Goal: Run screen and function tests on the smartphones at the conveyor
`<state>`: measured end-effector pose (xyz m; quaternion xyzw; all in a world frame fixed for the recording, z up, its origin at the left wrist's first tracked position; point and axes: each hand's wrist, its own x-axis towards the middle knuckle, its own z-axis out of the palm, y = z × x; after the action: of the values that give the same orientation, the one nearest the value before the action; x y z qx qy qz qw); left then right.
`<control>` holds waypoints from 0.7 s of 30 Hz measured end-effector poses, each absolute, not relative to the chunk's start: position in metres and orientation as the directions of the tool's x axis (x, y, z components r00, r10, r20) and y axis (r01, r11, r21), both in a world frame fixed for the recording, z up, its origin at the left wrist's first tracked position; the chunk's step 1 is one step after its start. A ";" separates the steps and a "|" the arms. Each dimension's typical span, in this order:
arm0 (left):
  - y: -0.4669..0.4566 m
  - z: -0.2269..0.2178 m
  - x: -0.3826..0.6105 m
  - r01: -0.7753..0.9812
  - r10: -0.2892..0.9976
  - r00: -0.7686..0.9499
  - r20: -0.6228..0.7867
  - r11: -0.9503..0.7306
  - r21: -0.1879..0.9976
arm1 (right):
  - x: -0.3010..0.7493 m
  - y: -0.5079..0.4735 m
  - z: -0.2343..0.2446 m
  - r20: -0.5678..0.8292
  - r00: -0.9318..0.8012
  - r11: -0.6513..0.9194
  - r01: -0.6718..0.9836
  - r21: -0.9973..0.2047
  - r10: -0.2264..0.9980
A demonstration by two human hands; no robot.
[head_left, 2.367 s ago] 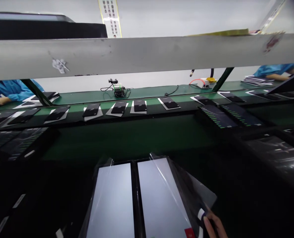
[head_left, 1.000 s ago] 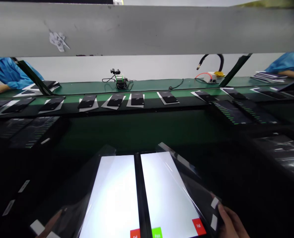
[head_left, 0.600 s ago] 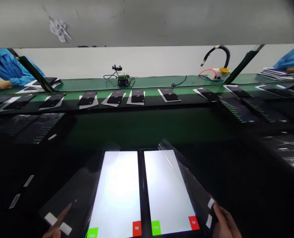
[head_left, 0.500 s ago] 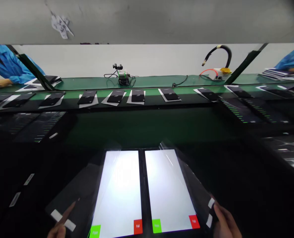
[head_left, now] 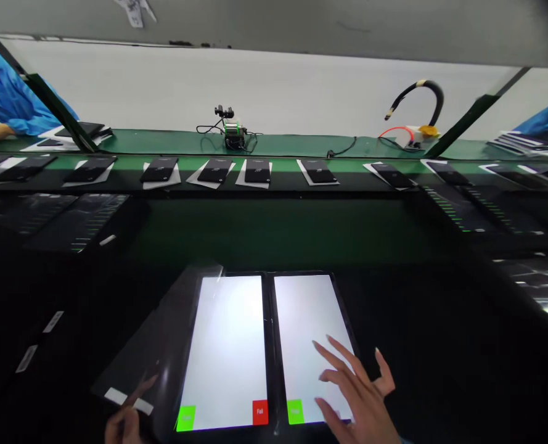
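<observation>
Left panel (head_left: 222,348), right panel (head_left: 308,333) both lit white; R hand (head_left: 357,401) fingers spread wide over it, L hand (head_left: 126,422) fingers narrow, gripping clear film (head_left: 147,354).

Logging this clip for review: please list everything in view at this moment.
lit screens: two, white, side by side, bottom centre
Pass buttons: two, green, lower left of each screen
Fail button: one showing, red, lower right of left screen
clear film sheet: one, white tabs, left of left screen
black phones on white sheets: about ten, row along the far side
green conveyor: one, beyond the phones
cabled device: one, black and green, on the conveyor
co-workers: two, blue sleeves, far left and right
left hand: one, gripping the film's tabs
right hand: one, fingers spread, at right screen
</observation>
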<state>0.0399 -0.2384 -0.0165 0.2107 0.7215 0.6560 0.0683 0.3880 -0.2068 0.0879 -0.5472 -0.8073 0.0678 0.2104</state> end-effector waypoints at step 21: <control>-0.228 -0.007 0.052 0.078 0.271 -0.960 0.065 0.038 0.996 | 0.295 -0.173 0.067 -0.035 -0.469 0.379 0.754 -0.537 0.883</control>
<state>0.0523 -0.2282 -0.0070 0.1219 0.7169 0.6828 0.0705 0.2953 -0.1728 0.0672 -0.4989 -0.8200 0.2487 0.1297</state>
